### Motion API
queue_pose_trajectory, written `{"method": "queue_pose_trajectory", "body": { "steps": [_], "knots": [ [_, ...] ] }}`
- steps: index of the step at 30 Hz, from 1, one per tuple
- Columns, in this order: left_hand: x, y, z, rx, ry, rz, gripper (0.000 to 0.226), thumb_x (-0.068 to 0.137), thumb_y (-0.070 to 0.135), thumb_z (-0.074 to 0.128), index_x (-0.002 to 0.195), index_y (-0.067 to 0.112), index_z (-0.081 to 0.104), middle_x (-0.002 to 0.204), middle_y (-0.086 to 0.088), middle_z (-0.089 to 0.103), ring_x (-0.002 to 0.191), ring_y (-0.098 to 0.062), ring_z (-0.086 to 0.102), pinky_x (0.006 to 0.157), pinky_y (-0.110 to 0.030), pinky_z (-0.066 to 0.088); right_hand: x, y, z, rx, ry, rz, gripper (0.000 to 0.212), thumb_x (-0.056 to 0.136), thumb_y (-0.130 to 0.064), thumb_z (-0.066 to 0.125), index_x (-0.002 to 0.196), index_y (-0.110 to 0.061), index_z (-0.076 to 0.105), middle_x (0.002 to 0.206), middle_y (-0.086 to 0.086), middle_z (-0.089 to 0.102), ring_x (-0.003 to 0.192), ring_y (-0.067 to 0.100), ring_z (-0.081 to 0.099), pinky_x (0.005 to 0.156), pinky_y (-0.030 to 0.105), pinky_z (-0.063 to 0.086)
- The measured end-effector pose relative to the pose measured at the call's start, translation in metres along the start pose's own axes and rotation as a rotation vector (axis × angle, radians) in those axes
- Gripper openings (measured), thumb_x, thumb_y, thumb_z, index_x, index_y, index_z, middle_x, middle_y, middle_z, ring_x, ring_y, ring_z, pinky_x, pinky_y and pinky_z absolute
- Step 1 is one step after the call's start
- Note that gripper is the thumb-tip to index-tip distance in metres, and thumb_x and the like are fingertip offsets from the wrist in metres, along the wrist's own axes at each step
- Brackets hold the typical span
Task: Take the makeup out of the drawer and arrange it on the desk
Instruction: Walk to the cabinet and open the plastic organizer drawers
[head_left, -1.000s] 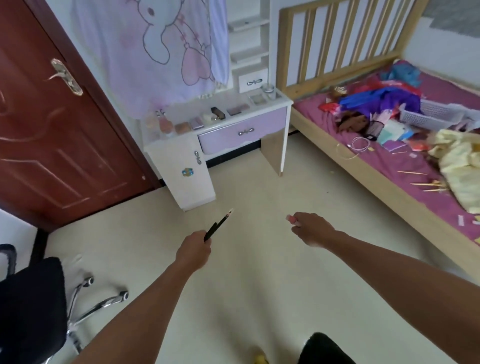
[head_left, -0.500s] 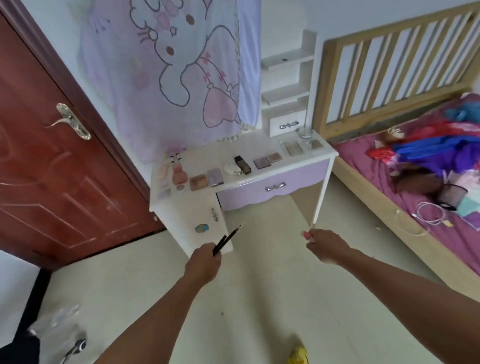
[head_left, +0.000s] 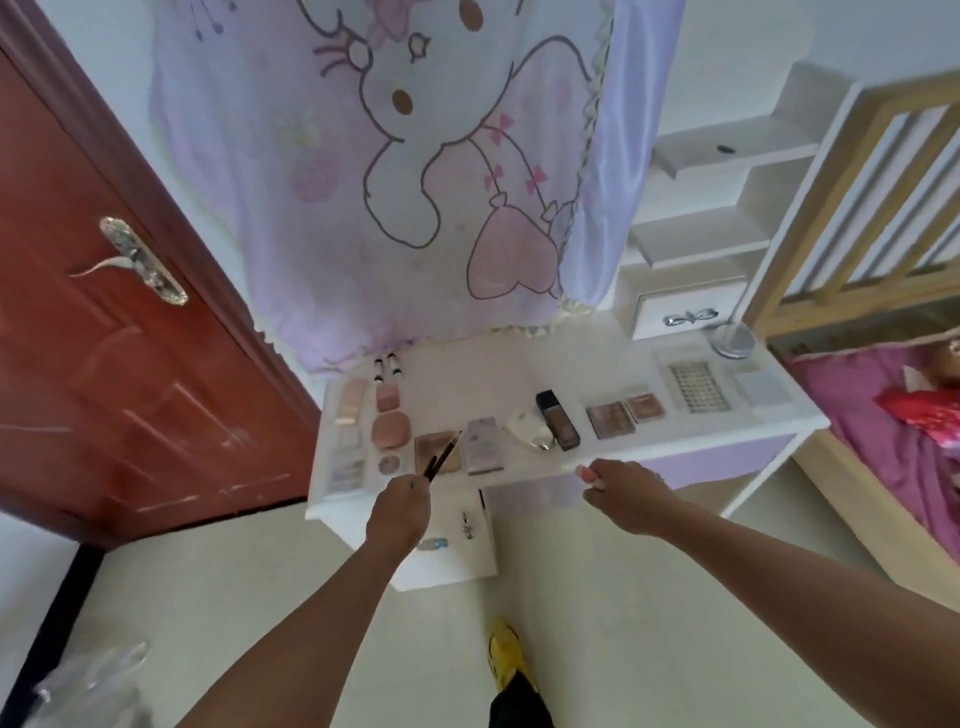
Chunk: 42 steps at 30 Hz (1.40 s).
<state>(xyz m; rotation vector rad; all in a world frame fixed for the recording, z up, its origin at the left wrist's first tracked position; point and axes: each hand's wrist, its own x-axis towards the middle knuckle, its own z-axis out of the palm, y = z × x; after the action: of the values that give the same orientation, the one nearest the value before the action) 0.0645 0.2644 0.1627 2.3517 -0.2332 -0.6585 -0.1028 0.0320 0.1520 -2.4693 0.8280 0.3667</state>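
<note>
My left hand (head_left: 399, 512) grips thin dark makeup pencils (head_left: 442, 457) that point up over the front edge of the white desk (head_left: 524, 364). My right hand (head_left: 621, 494) pinches a small pink item (head_left: 586, 473) at the desk's front edge. On the desk lie several makeup pieces: a pink bottle (head_left: 387, 396), a round pink compact (head_left: 390, 430), a brown palette (head_left: 428, 448), a silvery palette (head_left: 484, 446), a black bottle (head_left: 558, 420), two brown palettes (head_left: 610, 420) and a mesh-lidded case (head_left: 697, 386). The purple drawer (head_left: 711, 464) under the desktop is shut.
A red-brown door (head_left: 104, 332) stands left of the desk. A cartoon curtain (head_left: 415, 171) hangs behind it. A small white drawer box (head_left: 685, 314) and a glass jar (head_left: 732, 340) sit at the desk's back right. A wooden bed (head_left: 883, 291) lies to the right.
I have walked up to the desk. Both hands have gone forward and now reach its front edge, still holding the pencils and the pink item.
</note>
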Motion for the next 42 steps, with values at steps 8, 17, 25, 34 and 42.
{"method": "queue_pose_trajectory", "body": {
  "steps": [8, 17, 25, 34, 42],
  "knots": [
    [0.163, 0.053, -0.029, 0.134, -0.046, 0.012, 0.024, 0.09, 0.006, 0.042, 0.101, 0.005, 0.064, 0.091, -0.011, 0.064, 0.082, -0.028, 0.059, 0.067, -0.032, 0.044, 0.144, -0.052, -0.052, 0.021, -0.018, 0.017, 0.012, 0.096, -0.031, 0.046, 0.095, -0.021, 0.051, 0.089, 0.005, 0.058, 0.083, 0.027, 0.055, 0.067, 0.031, 0.036],
    [0.265, 0.071, -0.021, 0.088, 0.01, -0.121, 0.028, 0.095, 0.008, 0.044, 0.121, 0.008, 0.056, 0.113, -0.012, 0.062, 0.076, -0.019, 0.055, 0.054, -0.025, 0.036, 0.269, -0.073, -0.057, 0.046, -0.198, -0.048, 0.017, 0.093, -0.029, 0.048, 0.105, -0.021, 0.056, 0.106, 0.006, 0.064, 0.099, 0.029, 0.06, 0.075, 0.033, 0.044],
    [0.336, 0.085, 0.004, 0.174, 0.158, -0.286, 0.028, 0.093, 0.012, 0.048, 0.118, 0.009, 0.06, 0.111, -0.019, 0.063, 0.1, -0.033, 0.059, 0.084, -0.039, 0.051, 0.369, -0.082, -0.055, -0.033, -0.337, -0.141, 0.029, 0.097, -0.033, 0.048, 0.121, -0.018, 0.055, 0.116, 0.01, 0.063, 0.103, 0.031, 0.059, 0.082, 0.036, 0.048],
    [0.351, 0.077, 0.033, 0.2, 0.173, -0.364, 0.038, 0.091, 0.003, 0.049, 0.129, 0.004, 0.048, 0.118, -0.022, 0.057, 0.11, -0.038, 0.052, 0.084, -0.039, 0.04, 0.405, -0.08, -0.041, -0.074, -0.416, -0.186, 0.028, 0.098, -0.033, 0.049, 0.121, -0.017, 0.054, 0.113, 0.01, 0.064, 0.1, 0.031, 0.059, 0.078, 0.034, 0.045],
    [0.363, 0.065, 0.038, 0.372, 0.086, -0.254, 0.043, 0.087, -0.002, 0.049, 0.128, 0.002, 0.041, 0.118, -0.02, 0.05, 0.102, -0.04, 0.056, 0.079, -0.041, 0.042, 0.417, -0.075, -0.033, -0.057, -0.398, -0.173, 0.025, 0.098, -0.027, 0.048, 0.121, -0.02, 0.054, 0.12, 0.008, 0.063, 0.105, 0.03, 0.059, 0.087, 0.037, 0.049]
  ]
}}
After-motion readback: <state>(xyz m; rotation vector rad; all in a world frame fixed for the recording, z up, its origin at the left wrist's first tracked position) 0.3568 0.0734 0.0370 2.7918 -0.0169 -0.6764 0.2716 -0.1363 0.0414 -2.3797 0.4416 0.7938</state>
